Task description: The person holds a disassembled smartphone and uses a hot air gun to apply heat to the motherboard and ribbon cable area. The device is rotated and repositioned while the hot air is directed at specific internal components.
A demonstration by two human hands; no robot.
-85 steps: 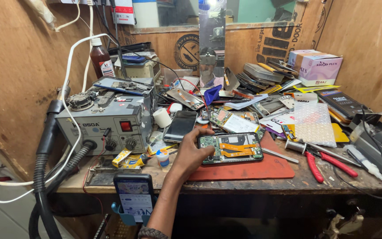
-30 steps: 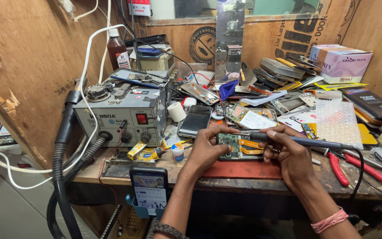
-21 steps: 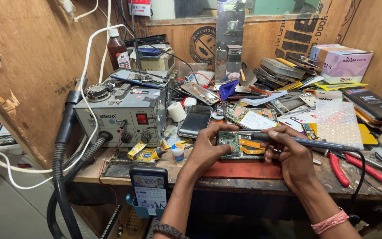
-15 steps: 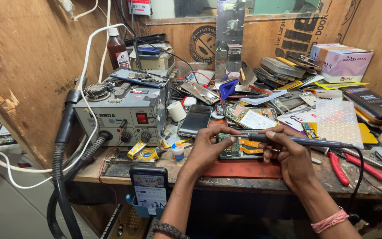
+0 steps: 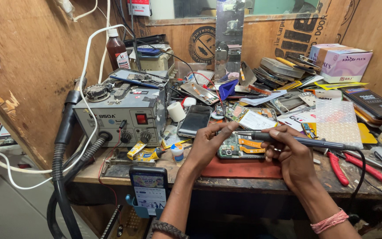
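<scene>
Soldering on an opened phone
The left hand [image 5: 208, 146] holds the opened phone [image 5: 239, 146]; the right hand [image 5: 288, 152] grips the soldering iron [image 5: 306, 141], its tip near the board, back cover off.

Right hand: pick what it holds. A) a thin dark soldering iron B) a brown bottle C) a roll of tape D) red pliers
A: the right hand grips a thin dark soldering iron, tip over the opened phone; the red pliers lie untouched on the bench.

Grey metal rework station with red switch [image 5: 124, 116] at my left; red-handled pliers [image 5: 352, 164] right; pink cardboard box [image 5: 340, 63] behind.
</scene>
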